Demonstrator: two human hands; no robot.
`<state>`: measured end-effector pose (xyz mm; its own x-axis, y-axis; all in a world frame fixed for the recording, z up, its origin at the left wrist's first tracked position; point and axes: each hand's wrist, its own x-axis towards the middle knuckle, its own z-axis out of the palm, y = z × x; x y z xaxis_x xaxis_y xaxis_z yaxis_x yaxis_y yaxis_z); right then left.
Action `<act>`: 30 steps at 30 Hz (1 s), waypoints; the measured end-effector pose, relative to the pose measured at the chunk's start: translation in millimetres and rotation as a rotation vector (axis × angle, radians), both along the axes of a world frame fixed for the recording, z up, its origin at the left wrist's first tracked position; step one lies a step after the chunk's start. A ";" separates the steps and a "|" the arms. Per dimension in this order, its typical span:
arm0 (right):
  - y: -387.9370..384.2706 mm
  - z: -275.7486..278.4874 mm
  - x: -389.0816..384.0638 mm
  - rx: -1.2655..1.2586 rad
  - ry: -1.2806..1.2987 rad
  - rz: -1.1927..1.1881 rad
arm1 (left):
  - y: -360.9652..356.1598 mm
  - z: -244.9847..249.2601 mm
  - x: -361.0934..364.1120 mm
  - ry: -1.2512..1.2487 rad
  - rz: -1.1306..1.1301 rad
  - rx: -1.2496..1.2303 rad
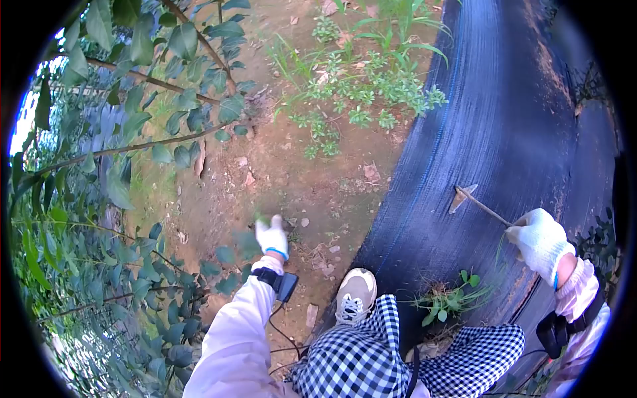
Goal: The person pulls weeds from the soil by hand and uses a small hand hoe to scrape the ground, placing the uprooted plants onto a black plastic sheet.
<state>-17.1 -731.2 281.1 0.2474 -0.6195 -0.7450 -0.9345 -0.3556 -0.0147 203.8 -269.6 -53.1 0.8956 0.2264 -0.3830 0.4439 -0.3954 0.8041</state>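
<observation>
My left hand (pixel 272 237), in a white glove, is stretched out over bare soil beside leafy branches. Its fingers look apart, and a blurred bit of green shows by the fingertips. My right hand (pixel 539 244), also gloved in white, is closed around the handle of a small tool (pixel 490 211). The tool's flat triangular metal head points left and lies over the black ground sheet (pixel 458 152). Some thin grass blades hang by the right hand. Below and left of that hand, a tuft of weeds (pixel 449 302) grows at the sheet.
Leafy branches (pixel 182 93) reach in from the left. Green weeds (pixel 361 89) grow on the brown soil (pixel 232 166) at the top middle. My shoe (pixel 356 296) stands at the sheet's left edge. Cables hang near both forearms.
</observation>
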 end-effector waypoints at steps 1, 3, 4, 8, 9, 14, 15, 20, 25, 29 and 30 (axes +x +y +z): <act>2.0 4.9 4.6 0.011 0.010 -0.011 | 12.8 12.3 1.8 -0.003 0.176 -0.013; 4.5 8.1 9.2 0.013 0.016 -0.019 | 80.1 -22.4 18.6 -0.064 0.309 0.101; 6.0 9.0 9.5 0.000 0.019 -0.021 | 98.7 -34.3 28.6 -0.078 0.400 0.188; 6.2 9.2 11.6 0.005 0.046 -0.002 | 80.0 0.7 28.8 -0.213 -0.130 0.355; 6.6 9.5 12.4 0.001 0.050 -0.002 | 75.2 2.4 35.7 -0.242 -0.254 0.438; 8.1 11.6 15.4 -0.016 0.063 -0.033 | 55.9 11.0 45.8 -0.188 -0.503 0.734; 8.9 12.8 16.8 -0.020 0.069 -0.032 | 53.2 9.6 43.0 -0.193 -0.466 0.580; 5.2 8.2 13.2 0.016 0.043 -0.028 | 13.3 25.5 28.7 -0.283 -0.805 0.537; 7.8 8.6 8.4 -0.007 0.012 -0.043 | 8.6 33.1 19.8 -0.207 -0.787 0.521; 6.2 7.7 7.5 0.005 0.014 -0.023 | 13.3 46.6 12.4 0.048 -0.754 0.613; 7.2 5.2 6.6 0.013 0.017 -0.007 | 2.7 57.1 3.0 -0.202 -0.834 0.630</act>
